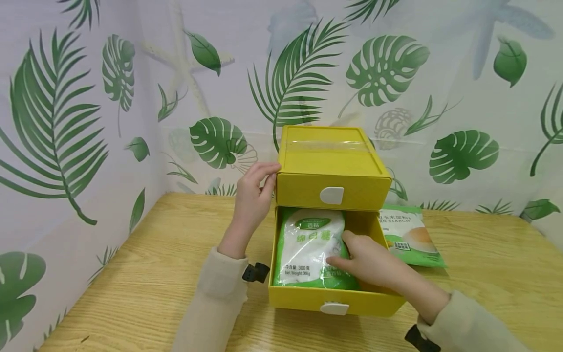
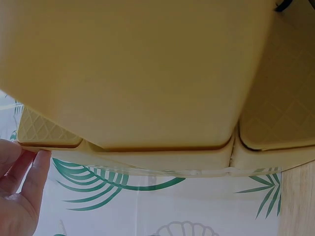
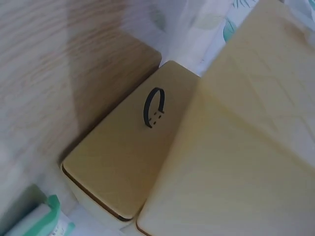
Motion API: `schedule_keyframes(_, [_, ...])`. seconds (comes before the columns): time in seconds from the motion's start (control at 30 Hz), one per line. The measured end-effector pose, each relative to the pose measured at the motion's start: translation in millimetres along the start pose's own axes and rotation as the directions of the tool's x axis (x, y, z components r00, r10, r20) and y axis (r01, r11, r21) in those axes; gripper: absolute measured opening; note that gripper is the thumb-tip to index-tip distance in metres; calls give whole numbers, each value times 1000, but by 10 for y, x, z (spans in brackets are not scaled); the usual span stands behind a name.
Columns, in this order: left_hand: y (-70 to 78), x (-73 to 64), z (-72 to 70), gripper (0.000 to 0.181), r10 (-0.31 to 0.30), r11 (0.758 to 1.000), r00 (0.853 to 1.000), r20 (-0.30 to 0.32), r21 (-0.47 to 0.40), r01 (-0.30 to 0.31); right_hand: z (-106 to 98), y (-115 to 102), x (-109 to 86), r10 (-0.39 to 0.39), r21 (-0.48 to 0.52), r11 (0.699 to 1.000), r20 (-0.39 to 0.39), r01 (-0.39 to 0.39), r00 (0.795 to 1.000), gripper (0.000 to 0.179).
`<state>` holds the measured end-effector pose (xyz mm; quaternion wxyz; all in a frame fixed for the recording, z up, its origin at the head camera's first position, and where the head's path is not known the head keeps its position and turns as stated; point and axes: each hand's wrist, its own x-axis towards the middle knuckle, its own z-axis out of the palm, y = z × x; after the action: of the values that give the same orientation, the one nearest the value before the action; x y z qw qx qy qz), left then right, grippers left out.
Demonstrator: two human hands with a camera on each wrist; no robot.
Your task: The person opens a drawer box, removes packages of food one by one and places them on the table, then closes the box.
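Observation:
A yellow two-drawer box (image 1: 332,151) stands on the table, its lower drawer (image 1: 316,300) pulled out. Inside leans a white and green bag of sugar (image 1: 308,244) labelled 300 g. My right hand (image 1: 367,259) reaches into the drawer and holds the bag's right edge, thumb across the front, other fingers mostly hidden behind it. At the box's upper left edge, my left hand (image 1: 255,193) rests its fingertips against the upper part. The left wrist view shows that hand's fingers (image 2: 35,177) fairly straight at the yellow edge. The right hand is out of sight in the right wrist view.
To the right of the drawer, a green and white bag of corn starch (image 1: 409,234) lies on the wooden table (image 1: 167,283). White tabs (image 1: 332,195) mark the drawer fronts. A leaf-patterned cloth (image 1: 308,63) hangs behind the box. A black loop (image 3: 154,107) shows on a yellow panel.

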<state>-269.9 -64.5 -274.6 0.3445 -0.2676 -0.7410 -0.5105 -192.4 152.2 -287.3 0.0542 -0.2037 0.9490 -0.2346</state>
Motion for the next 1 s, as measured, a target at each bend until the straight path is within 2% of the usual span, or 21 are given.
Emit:
schedule_keyframes(0.2, [-5, -4, 3, 18, 11, 1000, 1000, 0, 6, -11, 6, 37, 15, 22, 178, 984, 24, -26, 999, 32])
schedule_keyframes(0.27, [-10, -6, 3, 18, 10, 1000, 1000, 0, 6, -10, 5, 42, 13, 51, 229, 972, 42, -59, 998, 38])
schedule_keyframes(0.37, [-16, -5, 3, 18, 7, 1000, 1000, 2, 3, -7, 1, 47, 23, 113, 286, 949, 79, -131, 990, 57])
schedule_keyframes(0.47, [-18, -2, 1, 18, 7, 1000, 1000, 4, 0, -7, -4, 51, 43, 189, 385, 895, 131, -226, 973, 71])
schedule_keyframes(0.6, [-15, 1, -3, 18, 9, 1000, 1000, 3, 0, -9, -5, 37, 76, 268, 526, 782, 200, -334, 943, 77])
schedule_keyframes(0.77, [-13, 2, -7, 18, 7, 1000, 1000, 4, 2, -7, 11, 22, 117, 281, 573, 736, 227, -361, 932, 76])
schedule_keyframes(1.0, [-13, 2, -4, 18, 3, 1000, 1000, 9, 2, -3, 50, 17, 153, 272, 635, 680, 245, -366, 931, 52])
